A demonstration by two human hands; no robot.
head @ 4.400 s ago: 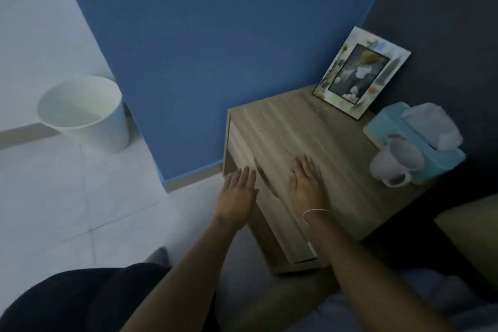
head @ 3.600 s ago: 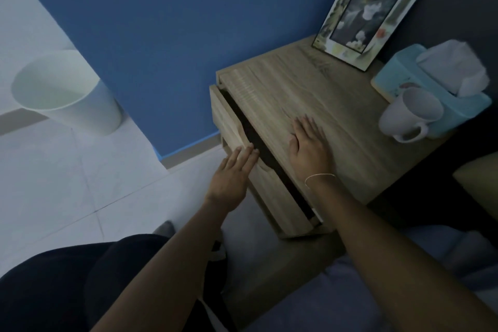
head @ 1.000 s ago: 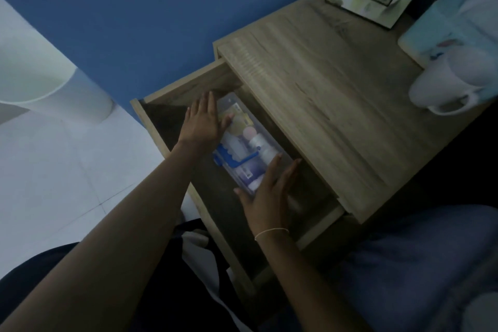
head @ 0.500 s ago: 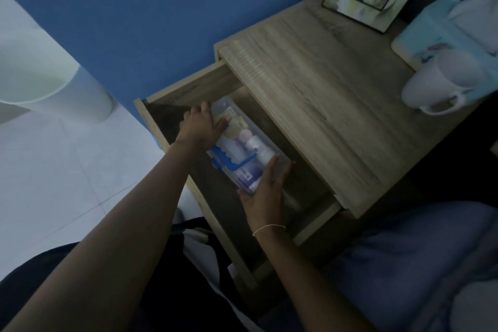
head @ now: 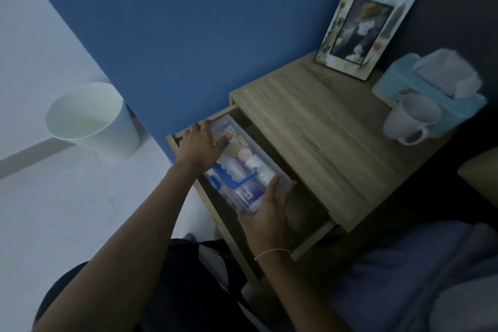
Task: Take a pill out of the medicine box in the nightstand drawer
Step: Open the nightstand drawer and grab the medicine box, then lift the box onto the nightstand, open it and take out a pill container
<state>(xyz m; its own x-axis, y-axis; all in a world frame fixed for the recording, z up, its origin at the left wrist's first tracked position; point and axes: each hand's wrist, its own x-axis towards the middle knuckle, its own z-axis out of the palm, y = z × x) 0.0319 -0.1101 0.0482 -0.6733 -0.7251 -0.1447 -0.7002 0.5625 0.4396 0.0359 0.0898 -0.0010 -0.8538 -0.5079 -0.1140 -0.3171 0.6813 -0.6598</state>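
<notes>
Gripping the clear medicine box (head: 244,167) at both ends, the left hand (head: 200,147) at ten o'clock, the right hand (head: 265,213) at five, over the open nightstand drawer (head: 310,213).

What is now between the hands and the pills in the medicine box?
The lid: the clear medicine box looks closed, so the bottles inside cannot be reached yet. The left hand holds its far end and the right hand its near end, over the open drawer. Nothing else blocks it.
</notes>
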